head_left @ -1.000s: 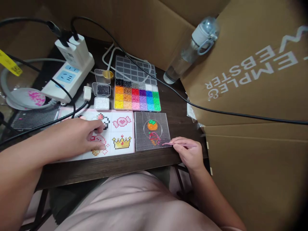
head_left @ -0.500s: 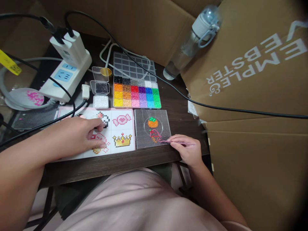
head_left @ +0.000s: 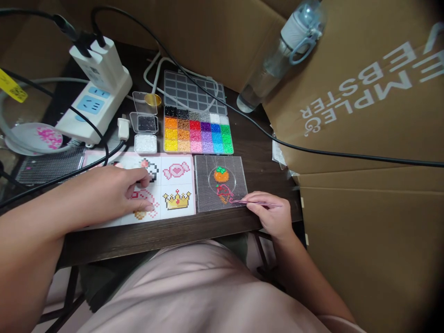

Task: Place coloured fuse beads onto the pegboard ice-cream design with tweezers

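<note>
My right hand (head_left: 272, 212) pinches a pair of pink tweezers (head_left: 241, 201), its tips at the lower right of a bead figure. That pink, red and orange-brown bead figure (head_left: 224, 192) lies on a clear pegboard (head_left: 239, 173). Above it on the board sits an orange bead fruit (head_left: 221, 175) with green leaves. My left hand (head_left: 116, 187) rests on a pattern sheet (head_left: 166, 186), thumb and forefinger apart, holding nothing. It covers part of the sheet, where a pixel crown and a wrapped candy show on the right.
Behind the board lies a divided bead box (head_left: 199, 134) with its lid open. Left of it stand small boxes of black beads (head_left: 147, 124) and white beads (head_left: 145, 144). A power strip (head_left: 93, 106), a black cable (head_left: 312, 151) and a water bottle (head_left: 274, 60) surround the work.
The view has shifted slightly. Both hands stay in nearly the same places, and the tweezers' tips remain by the lower right of the bead figure.
</note>
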The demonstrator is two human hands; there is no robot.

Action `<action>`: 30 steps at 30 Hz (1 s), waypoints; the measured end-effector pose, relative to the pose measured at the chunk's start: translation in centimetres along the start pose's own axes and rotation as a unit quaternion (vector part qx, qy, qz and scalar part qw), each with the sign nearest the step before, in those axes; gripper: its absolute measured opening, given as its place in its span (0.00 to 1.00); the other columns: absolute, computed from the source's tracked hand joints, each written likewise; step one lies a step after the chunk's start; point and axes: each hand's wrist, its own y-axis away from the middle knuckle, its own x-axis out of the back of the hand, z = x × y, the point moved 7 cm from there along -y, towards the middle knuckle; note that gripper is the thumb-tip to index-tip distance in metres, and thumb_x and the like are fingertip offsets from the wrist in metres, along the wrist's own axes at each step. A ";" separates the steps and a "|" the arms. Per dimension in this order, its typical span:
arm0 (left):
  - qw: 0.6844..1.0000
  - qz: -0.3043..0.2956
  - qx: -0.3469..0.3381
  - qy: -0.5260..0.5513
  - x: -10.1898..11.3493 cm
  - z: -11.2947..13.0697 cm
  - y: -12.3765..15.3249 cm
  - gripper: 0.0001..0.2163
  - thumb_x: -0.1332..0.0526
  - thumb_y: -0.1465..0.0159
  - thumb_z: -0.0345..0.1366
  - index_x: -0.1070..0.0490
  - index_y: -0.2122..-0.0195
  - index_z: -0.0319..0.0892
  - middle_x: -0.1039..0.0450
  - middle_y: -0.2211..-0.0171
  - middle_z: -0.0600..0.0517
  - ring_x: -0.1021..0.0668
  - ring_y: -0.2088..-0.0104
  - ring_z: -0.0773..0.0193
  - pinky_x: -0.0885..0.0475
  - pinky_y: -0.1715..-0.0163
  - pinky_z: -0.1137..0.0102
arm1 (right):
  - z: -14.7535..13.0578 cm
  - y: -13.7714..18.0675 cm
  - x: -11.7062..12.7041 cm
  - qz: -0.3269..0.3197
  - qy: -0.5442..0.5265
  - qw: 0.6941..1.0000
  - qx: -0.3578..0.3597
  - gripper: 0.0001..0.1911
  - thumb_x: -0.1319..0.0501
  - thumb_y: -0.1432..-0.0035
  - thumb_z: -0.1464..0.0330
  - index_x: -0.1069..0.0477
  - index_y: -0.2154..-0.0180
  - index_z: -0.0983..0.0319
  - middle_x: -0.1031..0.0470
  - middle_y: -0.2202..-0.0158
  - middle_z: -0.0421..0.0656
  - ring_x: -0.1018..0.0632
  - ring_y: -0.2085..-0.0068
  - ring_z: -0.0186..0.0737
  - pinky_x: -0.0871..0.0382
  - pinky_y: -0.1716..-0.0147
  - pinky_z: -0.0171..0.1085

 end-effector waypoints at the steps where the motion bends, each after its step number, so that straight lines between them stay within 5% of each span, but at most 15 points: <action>1: 1.000 0.002 0.001 0.001 0.0 0.0 0.0 0.15 0.37 0.44 0.51 0.29 0.61 0.48 0.28 0.72 0.55 0.27 0.71 0.60 0.43 0.72 0.71 | 0.2 0.0 0.0 0.002 -0.004 1.000 -0.002 0.06 0.33 0.47 0.74 0.19 0.69 0.56 0.17 0.68 0.41 0.18 0.66 0.39 0.23 0.62 0.38; 8: 1.000 0.005 -0.004 0.023 -0.1 -0.3 0.1 0.15 0.38 0.44 0.51 0.29 0.61 0.49 0.28 0.72 0.54 0.27 0.71 0.59 0.43 0.71 0.71 | 0.9 0.1 0.4 0.018 -0.054 0.998 0.001 0.09 0.33 0.46 0.74 0.19 0.68 0.54 0.17 0.67 0.40 0.18 0.65 0.38 0.24 0.62 0.37; 30: 1.000 -0.011 -0.002 0.015 0.5 0.4 0.5 0.16 0.41 0.42 0.51 0.29 0.60 0.46 0.28 0.72 0.53 0.27 0.70 0.59 0.43 0.71 0.71 | -0.1 -0.2 -0.1 0.001 0.015 1.000 -0.011 0.05 0.33 0.47 0.72 0.19 0.71 0.57 0.17 0.69 0.42 0.18 0.67 0.40 0.23 0.63 0.39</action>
